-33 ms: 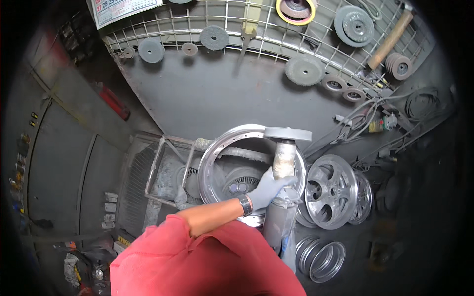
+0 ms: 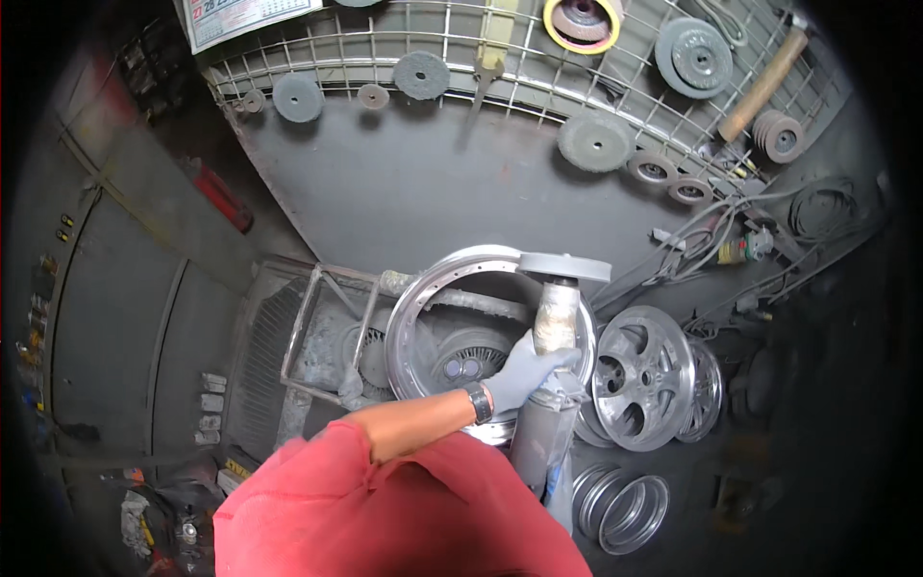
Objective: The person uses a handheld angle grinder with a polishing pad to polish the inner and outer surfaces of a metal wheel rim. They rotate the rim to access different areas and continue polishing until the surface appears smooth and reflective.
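Note:
My left hand, in a grey glove with a dark watch at the wrist, is closed round the wrapped neck of a straight grinder. A pale round disc sits edge-on at the tool's far end. Behind and below it is a shiny wheel rim, and the disc overlaps the rim's upper right edge; I cannot tell whether they touch. The tool's grey body runs back toward my red shirt. My right hand does not show. Inside the rim's opening, a finned hub-like piece shows.
A metal frame stands left of the rim. Spoked wheels lean at the right, with bare rims below them. Grinding discs and a wooden-handled hammer hang on a wire grid. Cables trail along the right wall.

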`<action>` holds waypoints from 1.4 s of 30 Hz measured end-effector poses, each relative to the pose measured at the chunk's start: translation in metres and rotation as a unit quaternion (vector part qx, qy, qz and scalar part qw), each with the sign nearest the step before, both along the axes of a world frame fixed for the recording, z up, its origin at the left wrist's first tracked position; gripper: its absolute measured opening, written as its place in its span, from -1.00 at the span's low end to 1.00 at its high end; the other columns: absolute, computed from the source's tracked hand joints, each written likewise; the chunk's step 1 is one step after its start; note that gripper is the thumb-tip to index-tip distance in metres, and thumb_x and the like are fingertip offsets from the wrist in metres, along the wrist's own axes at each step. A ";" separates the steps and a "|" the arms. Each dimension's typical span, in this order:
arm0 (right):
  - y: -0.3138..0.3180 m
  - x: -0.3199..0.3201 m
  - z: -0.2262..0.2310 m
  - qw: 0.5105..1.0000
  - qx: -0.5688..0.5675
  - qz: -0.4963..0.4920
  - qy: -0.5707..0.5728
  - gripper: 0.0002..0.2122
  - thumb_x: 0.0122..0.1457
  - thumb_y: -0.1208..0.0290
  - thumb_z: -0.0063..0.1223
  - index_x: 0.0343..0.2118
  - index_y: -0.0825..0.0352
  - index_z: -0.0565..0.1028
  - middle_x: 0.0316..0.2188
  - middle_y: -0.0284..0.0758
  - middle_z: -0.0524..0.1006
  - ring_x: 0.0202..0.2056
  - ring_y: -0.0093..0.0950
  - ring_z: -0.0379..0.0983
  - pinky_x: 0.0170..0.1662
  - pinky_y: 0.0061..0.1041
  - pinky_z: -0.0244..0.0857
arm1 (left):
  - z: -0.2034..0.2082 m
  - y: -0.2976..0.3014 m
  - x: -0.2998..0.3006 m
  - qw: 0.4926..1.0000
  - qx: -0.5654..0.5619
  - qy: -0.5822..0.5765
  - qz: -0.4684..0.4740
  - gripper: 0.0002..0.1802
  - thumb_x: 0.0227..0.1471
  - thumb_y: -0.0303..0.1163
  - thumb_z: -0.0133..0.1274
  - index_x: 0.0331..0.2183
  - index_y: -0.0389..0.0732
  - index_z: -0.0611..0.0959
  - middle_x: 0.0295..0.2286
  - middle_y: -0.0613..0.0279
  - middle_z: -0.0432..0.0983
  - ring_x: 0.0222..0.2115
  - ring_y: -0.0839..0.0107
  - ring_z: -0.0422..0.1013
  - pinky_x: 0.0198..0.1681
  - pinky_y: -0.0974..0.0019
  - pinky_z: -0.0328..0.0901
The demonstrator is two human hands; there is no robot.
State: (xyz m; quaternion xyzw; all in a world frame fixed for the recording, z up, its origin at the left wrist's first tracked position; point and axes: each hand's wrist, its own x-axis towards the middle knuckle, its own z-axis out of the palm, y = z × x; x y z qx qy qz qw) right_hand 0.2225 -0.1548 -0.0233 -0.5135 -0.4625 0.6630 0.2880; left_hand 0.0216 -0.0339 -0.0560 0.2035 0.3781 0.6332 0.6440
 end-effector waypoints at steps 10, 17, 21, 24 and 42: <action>0.028 -0.014 0.033 0.991 -0.037 0.102 -0.073 -0.39 0.46 0.22 -0.04 0.45 0.45 0.17 0.32 -0.02 0.37 0.33 -0.21 0.30 0.38 -0.32 0.13 | 0.003 -0.026 -0.045 0.989 -0.021 -0.096 0.107 -0.60 0.14 -0.40 0.36 -0.02 -0.19 0.58 -0.24 0.26 0.61 -0.30 0.43 0.60 -0.21 0.28 0.54; 0.064 0.006 0.027 0.948 0.073 0.276 -0.140 -0.36 0.43 0.20 0.02 0.43 0.47 0.19 0.34 0.02 0.36 0.37 -0.20 0.27 0.39 -0.31 0.11 | -0.019 -0.077 -0.058 0.951 -0.037 -0.220 0.213 -0.68 0.14 -0.36 0.36 -0.10 -0.18 0.64 -0.28 0.22 0.66 -0.29 0.34 0.65 -0.20 0.22 0.58; 0.085 -0.005 0.063 0.896 0.097 0.381 -0.208 -0.29 0.40 0.02 0.07 0.42 0.45 0.22 0.25 0.11 0.46 0.29 -0.16 0.41 0.33 -0.29 0.22 | -0.028 -0.107 -0.054 0.906 -0.054 -0.331 0.256 -0.75 0.15 -0.31 0.36 -0.19 -0.13 0.66 -0.31 0.19 0.68 -0.30 0.26 0.66 -0.15 0.11 0.60; 0.096 -0.002 0.075 0.850 0.108 0.453 -0.246 -0.26 0.39 -0.06 0.07 0.41 0.45 0.23 0.20 0.11 0.51 0.25 -0.16 0.46 0.29 -0.30 0.27 | -0.040 -0.128 -0.044 0.885 -0.047 -0.388 0.254 -0.68 0.22 -0.07 0.29 -0.20 -0.09 0.65 -0.33 0.19 0.68 -0.28 0.18 0.66 -0.06 0.02 0.58; 0.287 -0.056 -0.084 0.843 0.472 0.084 -0.242 -0.56 0.34 -0.02 0.15 -0.26 0.38 0.48 -0.35 0.17 0.57 -0.20 0.24 0.50 -0.18 0.09 0.35 | -0.033 -0.273 -0.067 0.887 -0.070 -0.239 0.389 -0.37 0.21 0.24 0.19 -0.04 -0.15 0.62 -0.15 0.08 0.65 -0.14 0.09 0.58 0.10 -0.06 0.49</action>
